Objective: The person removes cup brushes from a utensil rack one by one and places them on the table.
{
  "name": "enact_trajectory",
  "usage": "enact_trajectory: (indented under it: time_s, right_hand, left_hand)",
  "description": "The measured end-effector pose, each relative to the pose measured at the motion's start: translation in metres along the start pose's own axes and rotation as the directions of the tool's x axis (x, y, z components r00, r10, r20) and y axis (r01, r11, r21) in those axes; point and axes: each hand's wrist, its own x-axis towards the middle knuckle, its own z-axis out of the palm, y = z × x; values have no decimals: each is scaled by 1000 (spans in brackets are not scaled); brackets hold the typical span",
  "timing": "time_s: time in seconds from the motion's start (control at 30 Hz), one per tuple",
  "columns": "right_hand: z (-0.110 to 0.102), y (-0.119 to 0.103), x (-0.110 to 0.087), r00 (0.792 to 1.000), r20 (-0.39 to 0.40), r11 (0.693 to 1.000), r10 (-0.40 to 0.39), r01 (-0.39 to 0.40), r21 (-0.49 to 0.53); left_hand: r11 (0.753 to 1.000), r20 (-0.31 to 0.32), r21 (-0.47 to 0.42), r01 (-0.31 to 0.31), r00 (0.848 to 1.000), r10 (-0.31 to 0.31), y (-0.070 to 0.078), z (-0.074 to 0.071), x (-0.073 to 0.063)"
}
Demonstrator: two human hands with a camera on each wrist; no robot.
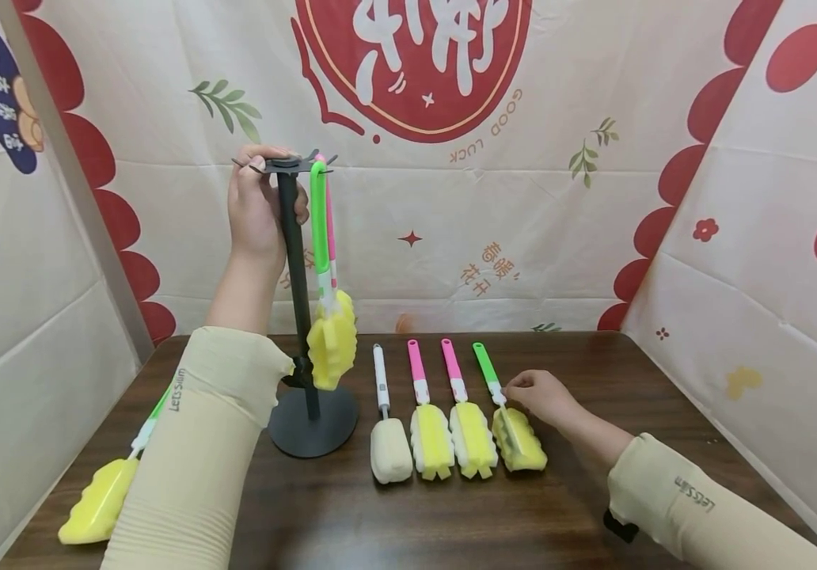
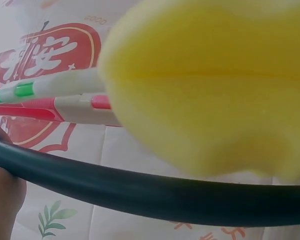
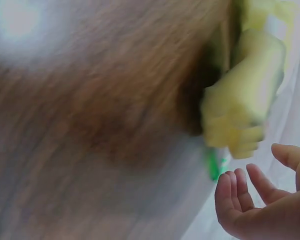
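My left hand (image 1: 255, 206) grips the top of a black hook stand (image 1: 296, 261), fingers around the pole just under the hooks. From the stand hang a green-handled sponge brush (image 1: 319, 222) and a pink-handled one (image 1: 332, 237), their yellow heads overlapping. In the left wrist view a yellow sponge head (image 2: 205, 90) covers much of the picture. My right hand (image 1: 544, 396) is at the neck of a green-handled sponge brush (image 1: 520, 442) lying on the table. In the right wrist view its fingers are spread, with a gap between thumb and fingertips; contact is unclear.
Left of that brush lie two pink-handled sponge brushes (image 1: 432, 440) (image 1: 473, 437) and a white-handled one with a cream head (image 1: 390, 451). Another green-handled brush (image 1: 98, 500) lies at the left, partly behind my sleeve. Printed cloth (image 1: 408, 206) walls the brown table (image 1: 408, 530).
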Motion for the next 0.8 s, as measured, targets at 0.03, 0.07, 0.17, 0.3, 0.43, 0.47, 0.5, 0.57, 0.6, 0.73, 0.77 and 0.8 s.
enact_trajectory:
  time_s: [0.03, 0.07, 0.17, 0.3, 0.43, 0.47, 0.5, 0.57, 0.6, 0.73, 0.77, 0.8]
  right_hand:
    - [0, -4, -1, 1000, 0, 1000, -2, 2, 0]
    - [1, -8, -2, 1000, 3, 1000, -3, 3, 10]
    - [4, -23, -5, 1000, 14, 999, -19, 18, 37]
    - [8, -47, -13, 997, 30, 996, -78, 77, 35]
    - [11, -69, -23, 992, 56, 992, -117, 114, 56]
    - [11, -74, -26, 990, 62, 991, -126, 122, 64]
    - [11, -80, -29, 989, 68, 989, -134, 129, 74]
    - [10, -90, -33, 986, 71, 985, -151, 145, 91]
    - [9, -95, -35, 985, 66, 984, -159, 152, 92]
    - [7, -115, -42, 977, 46, 975, -209, 205, 86]
    - [7, -120, -44, 974, 43, 972, -221, 217, 90]
    - [7, -124, -45, 973, 40, 970, -228, 224, 97]
  left_hand:
    - [1000, 0, 5, 1, 1000, -1, 1, 0, 0]
    - [1000, -1, 13, 2, 1000, -2, 1, 0, -1]
    - [999, -2, 34, -1, 1000, 1, 3, 1, -2]
    - [999, 0, 44, -11, 1000, 11, 6, 1, -3]
    - [1000, -6, 25, -3, 1000, 3, 9, 1, -5]
    - [1000, -6, 26, -2, 1000, 2, 9, 0, -5]
    - [999, -1, 40, -5, 1000, 5, 10, 0, -6]
    - [999, 0, 42, -4, 1000, 4, 10, 1, -8]
    - [999, 2, 39, -6, 1000, 6, 10, 1, -9]
    - [999, 9, 36, -12, 1000, 12, 10, 2, -11]
    - [999, 11, 38, -12, 1000, 12, 11, 2, -11]
    - [999, 12, 38, -12, 1000, 12, 11, 2, -12]
